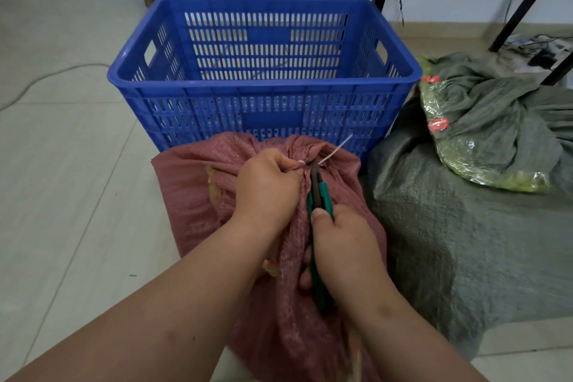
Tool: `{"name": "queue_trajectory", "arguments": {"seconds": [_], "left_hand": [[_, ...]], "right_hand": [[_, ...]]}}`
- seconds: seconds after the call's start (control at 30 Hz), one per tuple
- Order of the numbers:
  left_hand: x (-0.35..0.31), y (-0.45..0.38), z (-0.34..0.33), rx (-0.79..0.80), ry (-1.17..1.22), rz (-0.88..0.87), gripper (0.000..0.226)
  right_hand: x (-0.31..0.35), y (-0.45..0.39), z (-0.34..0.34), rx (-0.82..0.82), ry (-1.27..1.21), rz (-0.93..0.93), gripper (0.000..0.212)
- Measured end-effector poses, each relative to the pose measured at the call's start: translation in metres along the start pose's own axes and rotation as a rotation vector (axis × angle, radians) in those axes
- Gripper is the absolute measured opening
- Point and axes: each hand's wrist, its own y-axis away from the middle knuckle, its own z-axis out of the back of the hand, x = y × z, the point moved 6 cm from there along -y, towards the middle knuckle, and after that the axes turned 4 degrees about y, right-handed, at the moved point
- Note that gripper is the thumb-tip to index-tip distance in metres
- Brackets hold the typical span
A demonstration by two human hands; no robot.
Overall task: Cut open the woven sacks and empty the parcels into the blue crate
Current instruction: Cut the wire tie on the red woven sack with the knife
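Red sack (198,195) neck in left hand (266,186)

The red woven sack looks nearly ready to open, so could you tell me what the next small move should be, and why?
Probably close the cutter on the white tie: the left hand holds the red sack's gathered neck, the right hand has the tip at the knot, and the blue crate looks empty.

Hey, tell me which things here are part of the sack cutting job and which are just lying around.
Part of the job:
red woven sack
white tie
green-handled cutter
left hand
right hand
blue crate
grey-green sacks

Lying about:
floor cable
black table legs
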Motion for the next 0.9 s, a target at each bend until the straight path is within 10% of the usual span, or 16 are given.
{"name": "queue_trajectory", "arguments": {"seconds": [0.9], "left_hand": [[0.010,-0.006,0.006,-0.024,0.288,0.164,0.012]], "right_hand": [[0.001,0.002,-0.001,-0.149,-0.018,0.161,0.043]]}}
